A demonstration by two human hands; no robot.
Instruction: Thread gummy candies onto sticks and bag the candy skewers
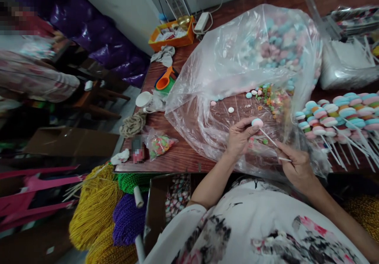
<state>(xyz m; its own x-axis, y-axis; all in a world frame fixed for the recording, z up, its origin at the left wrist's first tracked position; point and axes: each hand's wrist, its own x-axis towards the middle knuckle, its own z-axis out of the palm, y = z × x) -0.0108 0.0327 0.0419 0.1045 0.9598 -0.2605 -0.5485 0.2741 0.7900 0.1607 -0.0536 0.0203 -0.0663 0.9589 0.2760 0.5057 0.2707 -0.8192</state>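
Observation:
Between my two hands is a white stick (268,136) with a blue, white and pink candy (257,122) on its upper end. My left hand (239,137) pinches the candy with thumb and fingertips. To the right, my right hand (296,165) grips the lower part of the stick; a second white stick end (284,159) shows at its fingers. Small green and orange ring candies (268,98) and a loose white candy (231,109) lie beyond my hands, by the mouth of a big clear plastic bag (192,94) holding pastel candies (278,47).
Finished candy sticks (340,118) are piled at the right, below a clear plastic tub (340,74). An orange tray (171,41), a white cup (144,99) and a small candy bag (160,143) stand left. Another person's sleeve (38,74) shows far left.

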